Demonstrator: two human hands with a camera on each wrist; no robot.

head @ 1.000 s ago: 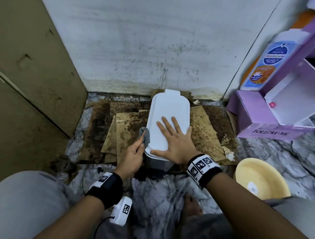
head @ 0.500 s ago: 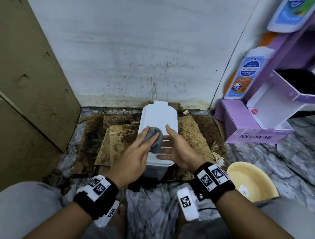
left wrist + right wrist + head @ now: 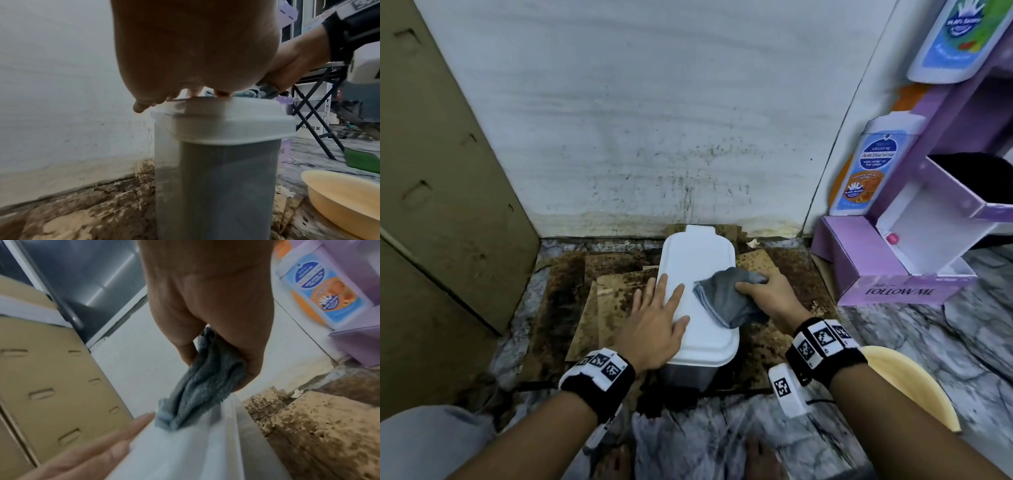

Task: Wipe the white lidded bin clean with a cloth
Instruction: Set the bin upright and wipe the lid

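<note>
The white lidded bin (image 3: 700,263) stands on the floor against the wall; its body looks grey in the left wrist view (image 3: 216,186). My left hand (image 3: 659,308) lies flat on the left side of the lid, fingers spread and straight. My right hand (image 3: 763,289) grips a grey cloth (image 3: 726,299) bunched at the lid's right edge. In the right wrist view the cloth (image 3: 203,382) hangs from the curled fingers and touches the white lid (image 3: 195,451), beside my left hand's fingertips (image 3: 141,418).
Stained brown cardboard sheets (image 3: 613,294) cover the floor around the bin. A purple display box (image 3: 887,277) with soap bottles (image 3: 873,171) stands at the right, a yellow basin (image 3: 914,390) at the near right, a tan carton (image 3: 448,171) at the left.
The cloth went from my left hand to my right. The right hand left the lid and now holds the cloth at the right edge; the left hand now lies flat on the lid.
</note>
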